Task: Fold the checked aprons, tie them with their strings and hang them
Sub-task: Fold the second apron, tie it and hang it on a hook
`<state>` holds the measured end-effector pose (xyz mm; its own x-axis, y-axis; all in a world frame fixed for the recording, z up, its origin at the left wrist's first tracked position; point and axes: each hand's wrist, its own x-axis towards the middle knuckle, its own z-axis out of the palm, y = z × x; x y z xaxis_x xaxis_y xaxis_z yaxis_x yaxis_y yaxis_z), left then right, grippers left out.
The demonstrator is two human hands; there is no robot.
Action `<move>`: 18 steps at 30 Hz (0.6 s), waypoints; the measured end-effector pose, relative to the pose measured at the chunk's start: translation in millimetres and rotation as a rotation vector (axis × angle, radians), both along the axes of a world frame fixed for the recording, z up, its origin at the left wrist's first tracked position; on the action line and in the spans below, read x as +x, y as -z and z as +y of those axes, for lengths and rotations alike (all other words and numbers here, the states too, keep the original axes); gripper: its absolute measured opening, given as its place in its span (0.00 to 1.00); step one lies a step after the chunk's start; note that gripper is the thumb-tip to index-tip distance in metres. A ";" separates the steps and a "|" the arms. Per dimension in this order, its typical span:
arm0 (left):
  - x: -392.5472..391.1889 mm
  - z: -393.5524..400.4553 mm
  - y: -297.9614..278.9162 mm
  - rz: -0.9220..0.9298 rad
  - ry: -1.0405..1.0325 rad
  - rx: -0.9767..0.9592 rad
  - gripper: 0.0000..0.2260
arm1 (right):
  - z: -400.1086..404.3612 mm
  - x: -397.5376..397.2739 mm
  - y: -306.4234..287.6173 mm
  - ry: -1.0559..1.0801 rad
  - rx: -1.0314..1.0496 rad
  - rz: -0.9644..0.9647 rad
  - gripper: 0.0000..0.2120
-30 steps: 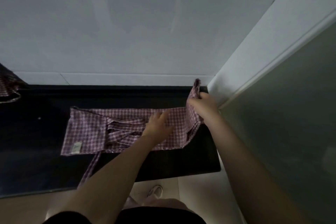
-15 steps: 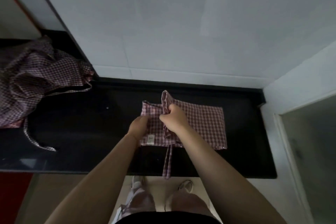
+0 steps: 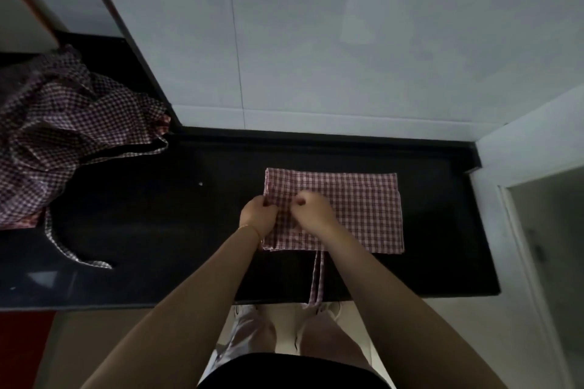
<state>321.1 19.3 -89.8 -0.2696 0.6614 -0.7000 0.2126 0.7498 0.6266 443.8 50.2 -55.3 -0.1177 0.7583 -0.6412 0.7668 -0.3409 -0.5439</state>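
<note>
A folded checked apron lies flat as a rectangle on the dark tabletop, toward its right half and close to the back wall. Both hands meet over the apron's left part. The left hand sits at the apron's left edge with its fingers curled round the cloth there, gripping the fold. The right hand is just beside it, a little further in over the cloth, its fingers bent into a loose fist; it seems to pinch the fabric, though what it grips is hidden under the knuckles. The two hands are almost touching. Most of the apron stretches out to the right of the hands, uncovered and smooth. From the apron's near edge, below the right wrist, a checked string runs toward the person and hangs over the front edge of the tabletop. Well apart on the far left of the tabletop lies a crumpled heap of checked aprons, with one of its strings trailing across the dark surface toward the front.
</note>
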 end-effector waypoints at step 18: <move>78.5 -3.8 53.5 0.792 0.788 0.354 0.30 | 1.7 143.1 40.3 -0.240 0.776 -0.435 0.25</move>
<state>399.5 15.5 -143.3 0.0236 0.9643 -0.2637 0.9650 0.0469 0.2580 586.9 51.9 -95.6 -0.1952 0.9807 0.0124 0.9603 0.1937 -0.2008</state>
